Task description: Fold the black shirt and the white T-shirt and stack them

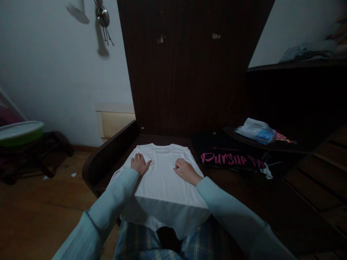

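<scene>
A white T-shirt (162, 180) lies spread on a dark wooden surface (114, 151), collar away from me, its hem hanging over the near edge onto my lap. My left hand (139, 163) rests palm down on the shirt's left shoulder area, fingers stretched flat. My right hand (186, 170) lies on the right side of the shirt, fingers curled slightly against the fabric, holding nothing I can make out. Both arms wear light blue sleeves.
A black garment with pink lettering (230, 158) lies to the right of the shirt. A plastic bag (256, 130) sits on a dark tray behind it. A tall dark wooden panel (187, 68) stands at the back. A green-rimmed basin (20, 133) rests on a stool at the left.
</scene>
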